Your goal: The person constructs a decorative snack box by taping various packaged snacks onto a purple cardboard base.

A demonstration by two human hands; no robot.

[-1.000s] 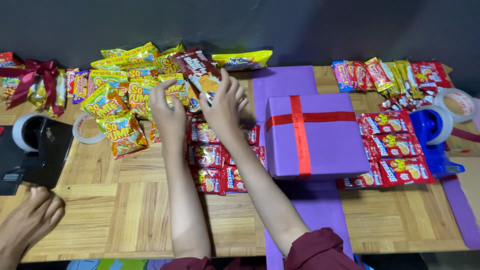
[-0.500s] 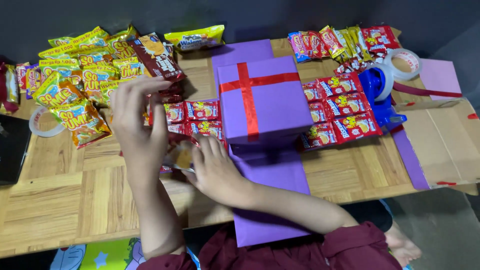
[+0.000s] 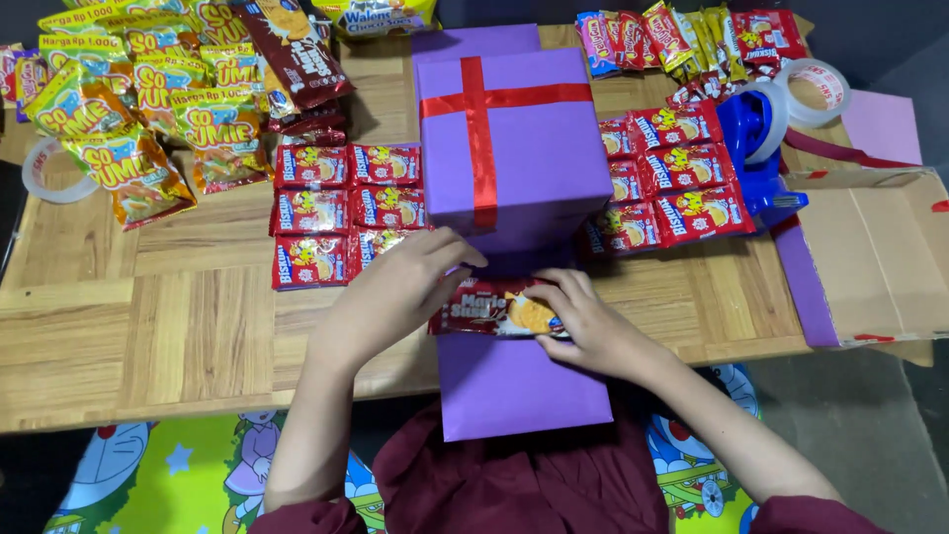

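Note:
Both my hands hold a dark red biscuit packet [image 3: 494, 309] flat over a purple paper strip [image 3: 519, 386] that hangs off the table's near edge. My left hand [image 3: 400, 287] grips the packet's left end and my right hand [image 3: 583, 321] its right end. Just behind the packet stands a purple gift box [image 3: 539, 148] tied with a red ribbon [image 3: 481, 129]. Small red biscuit packets lie in rows left [image 3: 346, 208] and right [image 3: 667, 178] of the box.
Yellow-green snack bags [image 3: 138, 109] and dark brown packets [image 3: 297, 59] fill the back left of the wooden table [image 3: 168, 297]. A blue tape dispenser [image 3: 756, 148], a tape roll [image 3: 816, 89], more snacks [image 3: 682, 40] and a cardboard piece [image 3: 870, 257] lie right. Another tape roll [image 3: 44, 173] lies far left.
My hands came back from the snack pile at the rear to the near edge, now holding a dark red biscuit packet between them. The view shifted right and closer.

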